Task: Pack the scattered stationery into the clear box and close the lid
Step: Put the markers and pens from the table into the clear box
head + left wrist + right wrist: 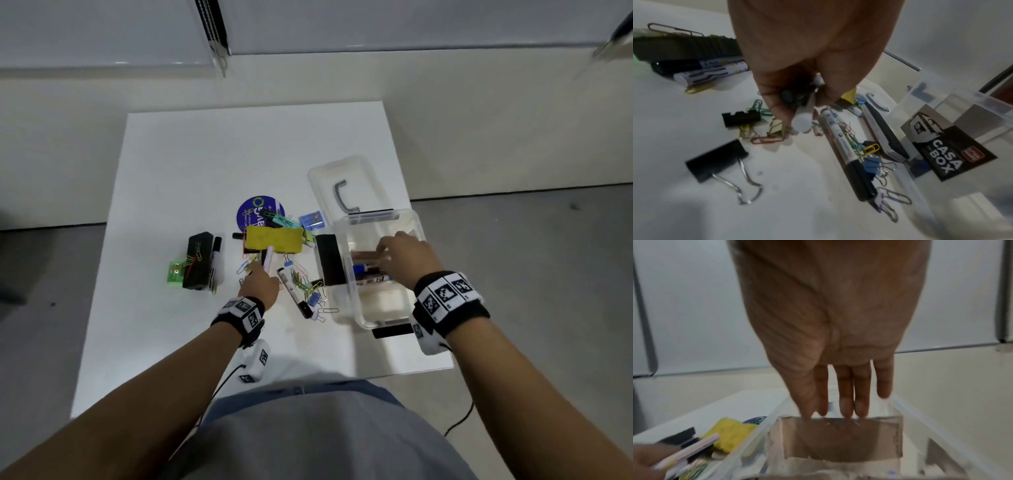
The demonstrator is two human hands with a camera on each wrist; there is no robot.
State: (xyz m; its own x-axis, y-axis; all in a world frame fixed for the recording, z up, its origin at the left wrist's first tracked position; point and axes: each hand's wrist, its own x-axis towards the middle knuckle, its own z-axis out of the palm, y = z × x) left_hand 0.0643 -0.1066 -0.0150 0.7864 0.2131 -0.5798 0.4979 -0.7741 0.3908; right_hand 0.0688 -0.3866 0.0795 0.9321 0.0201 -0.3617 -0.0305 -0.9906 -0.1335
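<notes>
The clear box (383,318) stands at the right of the white board, its lid (342,181) swung open behind it. My right hand (400,255) reaches inside with straight fingers (844,402), tips touching the far edge of a brown clear-wrapped pack (838,439); markers (368,272) lie beneath. My left hand (260,284) hovers over the scattered pile and grips a white pen (801,124) together with a black pen (787,97). The white pen (269,257) points toward the yellow sponge (274,240).
A black-capped marker (849,159) lies among paper clips and blue binder clips (871,164). A black eraser (330,260) leans on the box's left wall. Further left sit another black eraser (197,260), a marker (215,260) and a green item (176,272). Large black binder clip (715,162) nearby.
</notes>
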